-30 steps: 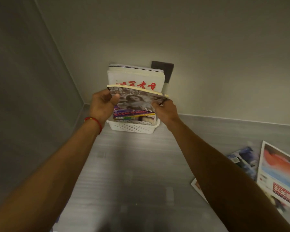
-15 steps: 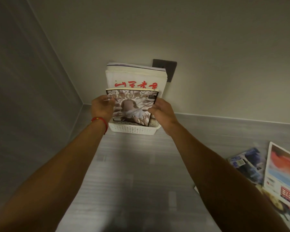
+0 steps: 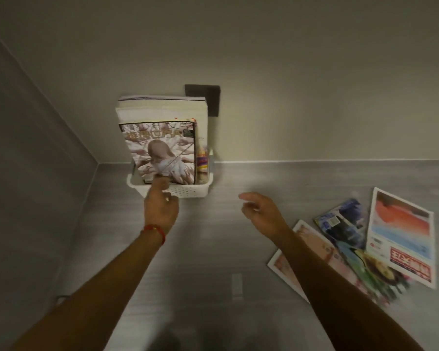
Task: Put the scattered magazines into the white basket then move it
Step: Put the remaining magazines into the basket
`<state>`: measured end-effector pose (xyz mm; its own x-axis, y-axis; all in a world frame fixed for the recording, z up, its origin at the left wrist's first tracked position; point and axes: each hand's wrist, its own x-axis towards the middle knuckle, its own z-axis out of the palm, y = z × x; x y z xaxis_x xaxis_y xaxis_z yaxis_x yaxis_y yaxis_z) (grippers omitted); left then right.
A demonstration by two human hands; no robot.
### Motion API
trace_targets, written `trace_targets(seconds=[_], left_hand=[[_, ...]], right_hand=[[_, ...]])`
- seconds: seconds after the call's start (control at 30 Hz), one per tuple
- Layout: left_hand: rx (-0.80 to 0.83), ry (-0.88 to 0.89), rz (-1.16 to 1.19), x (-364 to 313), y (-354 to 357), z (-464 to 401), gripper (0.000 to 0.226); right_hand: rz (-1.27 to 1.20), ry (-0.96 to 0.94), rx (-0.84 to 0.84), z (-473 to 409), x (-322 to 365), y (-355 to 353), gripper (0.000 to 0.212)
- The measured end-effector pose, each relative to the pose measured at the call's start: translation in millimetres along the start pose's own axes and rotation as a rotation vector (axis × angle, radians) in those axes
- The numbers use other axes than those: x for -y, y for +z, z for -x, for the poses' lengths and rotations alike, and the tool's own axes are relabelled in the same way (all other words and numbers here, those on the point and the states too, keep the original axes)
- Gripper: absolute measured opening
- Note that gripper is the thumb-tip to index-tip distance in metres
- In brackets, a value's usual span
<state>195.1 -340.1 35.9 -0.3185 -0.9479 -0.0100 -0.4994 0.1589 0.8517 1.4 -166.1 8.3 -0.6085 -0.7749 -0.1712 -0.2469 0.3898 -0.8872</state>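
The white basket (image 3: 185, 192) stands against the back wall with several magazines upright in it. The front one (image 3: 162, 153) shows a pale figure with many hands on its cover, and a taller white stack (image 3: 160, 108) rises behind it. My left hand (image 3: 160, 206) reaches to the basket's front rim, one finger touching the lower edge of the front magazine. My right hand (image 3: 259, 211) hovers above the floor to the right of the basket, fingers relaxed and empty. Scattered magazines lie at the right: a white and red one (image 3: 401, 236), a blue one (image 3: 345, 221) and a pink one (image 3: 312, 252).
A dark wall plate (image 3: 208, 97) sits behind the basket. Grey wall panels close in on the left. The grey wood-grain floor (image 3: 213, 274) stretches between my arms.
Both hands have let go of the front magazine, which now stands in the basket. My right hand has drawn back to the right; my left hand has dropped to the basket's rim.
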Motion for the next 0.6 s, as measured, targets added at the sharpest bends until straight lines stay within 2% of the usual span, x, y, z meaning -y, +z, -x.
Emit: trace_targets(seconds=[0.13, 0.23, 0.33, 0.37, 0.5, 0.6], left_hand=[[0.367, 0.083, -0.091, -11, 67, 85, 0.049], [0.630, 0.196, -0.247, -23, 119, 140, 0.059], [0.795, 0.304, -0.374, -37, 165, 176, 0.062], [0.830, 0.344, -0.413, -41, 178, 184, 0.063], [0.985, 0.490, -0.647, -49, 222, 207, 0.064], [0.991, 0.583, -0.812, -46, 245, 221, 0.062]], right_hand=[[0.141, 0.160, -0.140, 72, -75, -70, 0.026], [0.269, 0.346, -0.397, 118, -118, -124, 0.022], [0.310, 0.481, -0.600, 146, -149, -182, 0.009], [0.328, 0.534, -0.624, 150, -159, -200, 0.012], [0.370, 0.820, -0.644, 154, -199, -253, 0.056], [0.346, 0.903, -0.581, 146, -220, -271, 0.072]])
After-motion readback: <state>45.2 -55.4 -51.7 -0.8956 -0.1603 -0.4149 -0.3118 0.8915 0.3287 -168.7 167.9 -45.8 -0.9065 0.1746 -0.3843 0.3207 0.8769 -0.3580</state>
